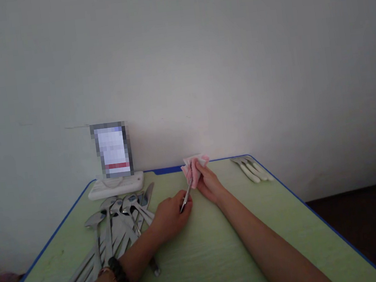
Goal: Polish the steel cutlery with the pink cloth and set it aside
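Observation:
My left hand (171, 211) is closed around the slim handle of a metal piece of cutlery (187, 197), which slants up and away from me. Its far end goes into a folded pink and white cloth (192, 171), so I cannot make out its kind. My right hand (208, 182) grips that cloth, thumb on top, and presses it around the hidden end. Left of my left hand, partly under my forearm, lies a loose pile of metal spoons (116, 207) and other cutlery, with a knife blade (149, 192) pointing away.
Several forks with cream handles (248, 171) lie together at the table's far right corner. A phone (113, 150), its screen blurred, leans upright on a white box-like stand (116, 186) at the far left. The green table (203, 267) has a blue edge and meets a plain wall.

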A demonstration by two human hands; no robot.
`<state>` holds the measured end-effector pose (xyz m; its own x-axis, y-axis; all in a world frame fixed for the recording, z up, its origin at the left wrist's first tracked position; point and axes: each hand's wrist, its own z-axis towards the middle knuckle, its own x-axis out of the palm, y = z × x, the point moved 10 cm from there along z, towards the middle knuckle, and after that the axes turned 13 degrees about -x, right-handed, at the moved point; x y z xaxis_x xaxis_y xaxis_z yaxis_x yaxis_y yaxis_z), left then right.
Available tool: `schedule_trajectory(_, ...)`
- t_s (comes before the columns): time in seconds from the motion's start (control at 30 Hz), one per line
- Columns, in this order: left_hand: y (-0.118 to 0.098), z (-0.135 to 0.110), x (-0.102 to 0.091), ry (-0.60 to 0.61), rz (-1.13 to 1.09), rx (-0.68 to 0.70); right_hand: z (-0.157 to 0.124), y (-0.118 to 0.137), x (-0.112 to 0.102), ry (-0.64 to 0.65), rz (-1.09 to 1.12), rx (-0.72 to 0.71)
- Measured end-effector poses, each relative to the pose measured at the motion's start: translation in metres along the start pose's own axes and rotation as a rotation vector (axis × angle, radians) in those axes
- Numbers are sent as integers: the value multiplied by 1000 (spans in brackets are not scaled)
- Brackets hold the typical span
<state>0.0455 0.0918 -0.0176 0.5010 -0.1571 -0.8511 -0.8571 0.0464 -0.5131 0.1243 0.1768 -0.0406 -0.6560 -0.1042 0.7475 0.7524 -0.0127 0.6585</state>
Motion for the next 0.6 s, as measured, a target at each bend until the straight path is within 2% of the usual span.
schedule_trajectory(0.33, 0, 1, 2, 12, 20, -12, 6, -2, -4, 17, -1, -47)
schedule_trajectory(0.6, -1, 1, 0, -10, 14, 9, 1, 1, -1, -4, -7, -20)
